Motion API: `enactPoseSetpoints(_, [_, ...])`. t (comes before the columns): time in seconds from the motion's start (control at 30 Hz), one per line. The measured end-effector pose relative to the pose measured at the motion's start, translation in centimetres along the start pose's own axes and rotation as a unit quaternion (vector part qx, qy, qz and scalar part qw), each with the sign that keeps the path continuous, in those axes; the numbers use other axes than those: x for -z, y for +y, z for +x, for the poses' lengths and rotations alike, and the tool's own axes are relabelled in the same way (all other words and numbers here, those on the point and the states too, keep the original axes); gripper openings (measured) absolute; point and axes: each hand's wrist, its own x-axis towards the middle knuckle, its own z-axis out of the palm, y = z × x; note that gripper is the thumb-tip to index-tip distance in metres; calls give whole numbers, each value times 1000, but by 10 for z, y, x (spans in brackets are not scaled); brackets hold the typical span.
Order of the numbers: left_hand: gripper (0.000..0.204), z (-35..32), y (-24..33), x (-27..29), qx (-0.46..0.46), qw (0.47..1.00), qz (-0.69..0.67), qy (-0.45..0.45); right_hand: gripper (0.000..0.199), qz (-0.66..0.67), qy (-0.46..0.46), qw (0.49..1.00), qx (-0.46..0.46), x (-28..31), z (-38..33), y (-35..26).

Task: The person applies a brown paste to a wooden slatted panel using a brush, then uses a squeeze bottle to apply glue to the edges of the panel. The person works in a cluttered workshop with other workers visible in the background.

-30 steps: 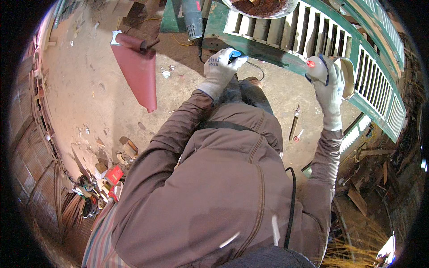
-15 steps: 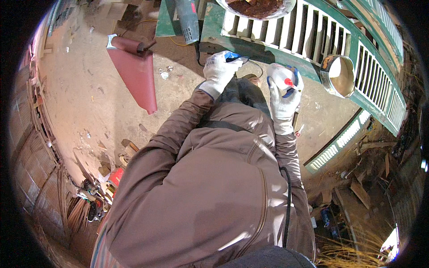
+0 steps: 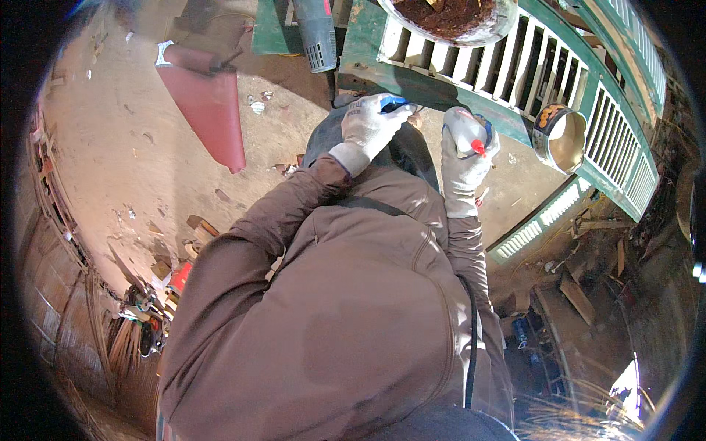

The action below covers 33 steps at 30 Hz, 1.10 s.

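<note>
My left hand (image 3: 369, 128), in a white glove with blue on the fingers, is closed in front of my body near the edge of the green frame. Whatever is in its fingers is too small and hidden to name. My right hand (image 3: 467, 162), gloved alike, wraps around a white squeeze bottle (image 3: 463, 128) with a red tip (image 3: 478, 147). The two hands are apart, at about the same height. Just beyond them lies a green louvered shutter (image 3: 423, 90) with white slats.
On the shutter rest a bowl of dark brown material (image 3: 482, 33), an open can (image 3: 562, 140) and a grey power tool (image 3: 316, 44) with a cord. A partly rolled reddish sheet (image 3: 206, 110) lies on the floor at left. Another slatted piece (image 3: 540, 220) lies at right; scraps are scattered around.
My left hand has moved a little right and nearer my body, closer to the bottle. My right hand keeps hold of the bottle, its red tip turned slightly. The whole view has shifted slightly.
</note>
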Motion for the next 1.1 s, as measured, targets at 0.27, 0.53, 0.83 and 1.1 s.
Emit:
enactPoseSetpoints(0.27, [29,-3,-12,2,137,959,-222,-111,76,40,9,998,-39,-5,1,-3])
enactPoseSetpoints(0.53, [24,3,12,-17,177,921,-345,-36,81,9,2,1000,-21,-3,2,-1])
enactPoseSetpoints(0.83, [31,5,1,-28,152,970,-188,15,79,-9,-35,999,-26,4,7,-13])
enactPoseSetpoints(1.1, [27,-2,38,-11,187,967,-172,19,78,3,-21,1000,-15,-5,5,-19])
